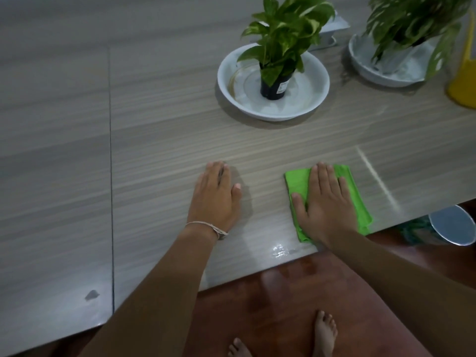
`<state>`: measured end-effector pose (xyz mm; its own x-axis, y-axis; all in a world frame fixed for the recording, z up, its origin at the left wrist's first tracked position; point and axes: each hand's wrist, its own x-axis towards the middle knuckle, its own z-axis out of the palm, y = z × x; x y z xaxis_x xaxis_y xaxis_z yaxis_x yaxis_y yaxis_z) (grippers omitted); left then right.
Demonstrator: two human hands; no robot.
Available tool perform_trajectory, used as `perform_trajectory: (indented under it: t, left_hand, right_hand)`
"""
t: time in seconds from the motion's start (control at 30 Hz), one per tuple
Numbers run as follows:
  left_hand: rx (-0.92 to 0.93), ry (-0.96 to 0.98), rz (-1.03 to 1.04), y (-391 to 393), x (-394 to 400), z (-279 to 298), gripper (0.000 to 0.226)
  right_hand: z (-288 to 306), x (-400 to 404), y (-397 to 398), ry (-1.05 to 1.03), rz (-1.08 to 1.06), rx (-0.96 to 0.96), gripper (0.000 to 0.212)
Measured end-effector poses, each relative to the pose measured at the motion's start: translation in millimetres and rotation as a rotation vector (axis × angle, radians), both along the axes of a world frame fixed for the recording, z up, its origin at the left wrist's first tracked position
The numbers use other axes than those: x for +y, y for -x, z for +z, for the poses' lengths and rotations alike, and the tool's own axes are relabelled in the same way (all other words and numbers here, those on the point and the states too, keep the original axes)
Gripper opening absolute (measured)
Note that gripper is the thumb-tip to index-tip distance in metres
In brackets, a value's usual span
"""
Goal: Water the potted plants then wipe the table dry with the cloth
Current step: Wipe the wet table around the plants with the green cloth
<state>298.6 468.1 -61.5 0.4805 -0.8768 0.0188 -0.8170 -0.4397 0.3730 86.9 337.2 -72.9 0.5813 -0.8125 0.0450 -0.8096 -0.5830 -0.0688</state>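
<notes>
Plant (280, 34) stands in white dish (316, 99); right hand (327, 202) flat on cloth (298, 181), left hand (213, 197) flat.

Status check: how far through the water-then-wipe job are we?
Watering looks done: water sits in the white dish under the near plant. Wiping is in hand: the right hand presses flat on the green cloth, the left hand rests flat on the table. Left: the wet patch by the near edge.

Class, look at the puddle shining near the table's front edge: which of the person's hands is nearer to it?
Right. The right hand presses the green cloth just right of the puddle; the left hand lies flat on the table, farther up and left.
</notes>
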Motion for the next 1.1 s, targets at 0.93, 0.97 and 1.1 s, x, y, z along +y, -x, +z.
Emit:
perform_trajectory:
  t: [0.93, 0.97, 1.1]
  left_hand:
    - [-0.172, 0.164, 0.250, -77, 70, -17, 0.050]
    - [-0.178, 0.166, 0.248, -78, 70, -17, 0.050]
    - [-0.138, 0.089, 0.263, -79, 67, -13, 0.054]
  right_hand:
    - [9, 19, -293, -0.085, 0.217, -0.022, 0.089]
    - [10, 12, -305, -0.090, 0.214, -0.019, 0.088]
    - [11, -13, -354, -0.107, 0.218, 0.009, 0.088]
